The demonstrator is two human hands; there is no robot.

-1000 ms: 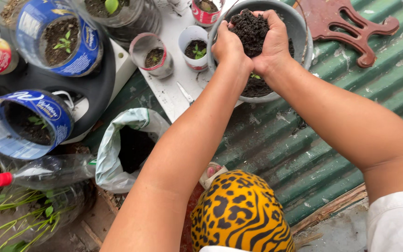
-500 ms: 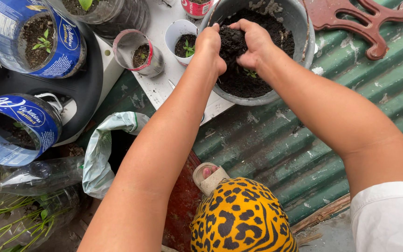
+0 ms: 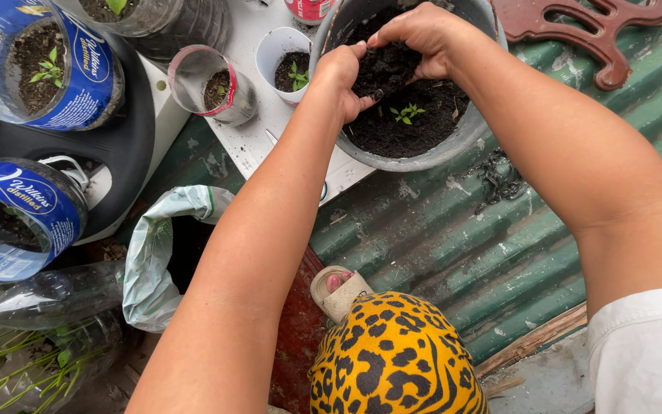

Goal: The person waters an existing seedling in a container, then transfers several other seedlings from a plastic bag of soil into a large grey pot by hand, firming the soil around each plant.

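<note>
Soil clump (image 3: pixel 387 69) pinched between both hands over grey pot (image 3: pixel 465 130) at 12 o'clock. Left hand (image 3: pixel 340 77) and right hand (image 3: pixel 421 37) cupped, fingers curled around dark soil (touching each other). Green seedling (image 3: pixel 407 113) just below hands, in pot soil. White cup (image 3: pixel 276 52) with sprout at 11 o'clock; plastic bag (image 3: pixel 151 261) at 8 o'clock.

Bare forearms; a white short sleeve (image 3: pixel 641 349) at the near right; yellow, black-patterned animal-print cloth (image 3: pixel 396 356) over the knee.
</note>
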